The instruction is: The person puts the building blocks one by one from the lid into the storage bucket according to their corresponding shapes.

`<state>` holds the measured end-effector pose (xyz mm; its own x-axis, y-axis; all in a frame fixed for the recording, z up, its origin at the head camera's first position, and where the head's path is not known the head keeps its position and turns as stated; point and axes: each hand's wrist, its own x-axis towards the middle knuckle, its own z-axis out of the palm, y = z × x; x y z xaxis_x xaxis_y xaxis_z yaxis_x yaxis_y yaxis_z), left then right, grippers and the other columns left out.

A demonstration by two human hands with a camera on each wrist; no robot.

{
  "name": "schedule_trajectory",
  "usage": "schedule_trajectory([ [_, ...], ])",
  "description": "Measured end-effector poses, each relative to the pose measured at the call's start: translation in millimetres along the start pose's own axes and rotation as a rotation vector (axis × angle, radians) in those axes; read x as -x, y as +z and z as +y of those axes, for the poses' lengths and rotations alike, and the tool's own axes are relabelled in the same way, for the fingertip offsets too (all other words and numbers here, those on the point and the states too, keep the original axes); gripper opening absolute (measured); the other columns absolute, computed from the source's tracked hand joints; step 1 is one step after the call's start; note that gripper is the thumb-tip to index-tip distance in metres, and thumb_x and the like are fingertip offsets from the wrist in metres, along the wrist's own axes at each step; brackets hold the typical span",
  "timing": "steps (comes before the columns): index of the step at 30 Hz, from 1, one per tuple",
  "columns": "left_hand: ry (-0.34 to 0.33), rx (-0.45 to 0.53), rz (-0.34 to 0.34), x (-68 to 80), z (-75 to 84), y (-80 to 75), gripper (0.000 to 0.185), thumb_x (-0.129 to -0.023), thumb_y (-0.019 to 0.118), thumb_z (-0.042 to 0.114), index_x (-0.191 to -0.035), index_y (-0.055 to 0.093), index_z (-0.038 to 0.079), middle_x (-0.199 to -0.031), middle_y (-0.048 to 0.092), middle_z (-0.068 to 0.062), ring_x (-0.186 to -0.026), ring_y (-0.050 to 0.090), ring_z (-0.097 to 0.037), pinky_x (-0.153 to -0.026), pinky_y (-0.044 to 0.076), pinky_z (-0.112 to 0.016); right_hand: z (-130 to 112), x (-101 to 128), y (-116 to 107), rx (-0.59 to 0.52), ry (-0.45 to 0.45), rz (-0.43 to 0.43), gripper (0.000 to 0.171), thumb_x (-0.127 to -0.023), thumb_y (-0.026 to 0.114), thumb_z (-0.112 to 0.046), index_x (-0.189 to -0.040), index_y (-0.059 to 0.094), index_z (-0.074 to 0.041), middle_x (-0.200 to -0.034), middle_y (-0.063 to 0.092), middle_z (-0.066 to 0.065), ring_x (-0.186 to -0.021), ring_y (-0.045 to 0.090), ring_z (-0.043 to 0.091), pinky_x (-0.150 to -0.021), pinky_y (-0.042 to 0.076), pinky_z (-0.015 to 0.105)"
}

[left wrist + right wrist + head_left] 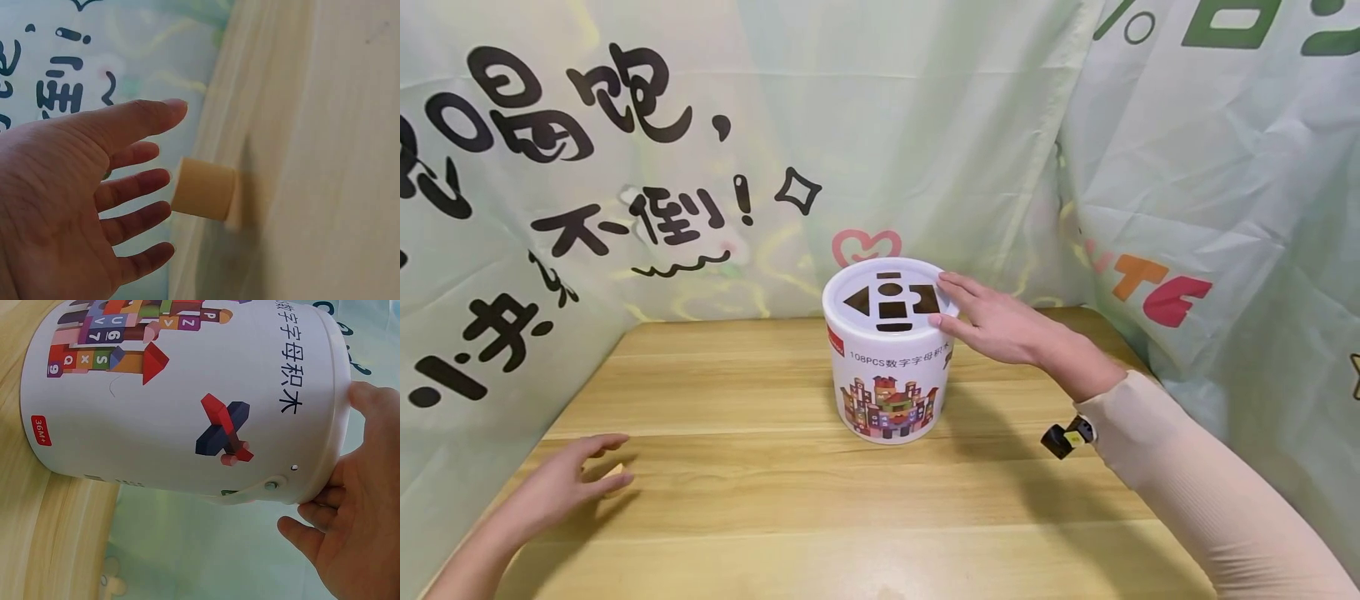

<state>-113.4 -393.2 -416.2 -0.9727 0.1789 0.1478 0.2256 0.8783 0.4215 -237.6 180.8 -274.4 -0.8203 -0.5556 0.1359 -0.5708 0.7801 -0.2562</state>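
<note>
A white round toy bucket (887, 379) printed with coloured blocks stands at the middle of the wooden table (775, 517). Its lid (880, 282) has dark shape cut-outs. My right hand (958, 304) rests on the lid's right rim, fingers straight across the top and thumb against the side. The right wrist view shows the bucket (175, 400) side-on, with the right hand (350, 481) at its rim. My left hand (602, 462) hovers low at the near left, fingers spread, just beside a small pale wooden block (618, 477). The left wrist view shows the left hand (165, 147) close to this block (203, 187), holding nothing.
Pale green printed cloth (925, 125) hangs round the table at the back and on both sides. A small black device (1063, 437) is strapped at my right wrist. A thin white handle (244, 497) hangs from the bucket's side.
</note>
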Motion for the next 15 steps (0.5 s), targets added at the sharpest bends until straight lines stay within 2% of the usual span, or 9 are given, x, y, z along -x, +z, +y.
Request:
schedule_trajectory([
  [7, -0.027, -0.022, -0.020, 3.5, -7.4, 6.8, 0.054, -0.083, 0.079, 0.029, -0.120, 0.062, -0.007, -0.115, 0.065, -0.023, -0.106, 0.059, -0.046, -0.085, 0.044, -0.058, -0.7, 0.3, -0.2, 0.007, -0.002, -0.007, 0.079, -0.100, 0.033, -0.060, -0.157, 0.018, -0.007, -0.162, 0.015, 0.012, -0.143, 0.023, 0.040, -0.112, 0.024, 0.057],
  [11, -0.060, -0.041, -0.028, 4.4, -9.2, 8.6, 0.050, -0.083, 0.079, 0.031, -0.118, 0.065, -0.003, -0.110, 0.069, -0.015, -0.101, 0.062, -0.037, -0.080, 0.050, -0.045, -0.8, 0.6, 0.1, 0.001, 0.001, -0.009, 0.079, -0.100, 0.033, -0.060, -0.157, 0.017, -0.008, -0.162, 0.014, 0.012, -0.143, 0.023, 0.040, -0.112, 0.023, 0.057],
  [15, -0.086, -0.049, -0.033, 4.6, -10.2, 9.4, 0.045, -0.084, 0.077, 0.032, -0.115, 0.068, 0.001, -0.108, 0.069, -0.011, -0.096, 0.062, -0.030, -0.075, 0.052, -0.035, -0.4, 0.8, 0.4, 0.002, 0.005, -0.009, 0.079, -0.100, 0.033, -0.060, -0.157, 0.016, -0.008, -0.162, 0.014, 0.012, -0.143, 0.023, 0.040, -0.112, 0.023, 0.058],
])
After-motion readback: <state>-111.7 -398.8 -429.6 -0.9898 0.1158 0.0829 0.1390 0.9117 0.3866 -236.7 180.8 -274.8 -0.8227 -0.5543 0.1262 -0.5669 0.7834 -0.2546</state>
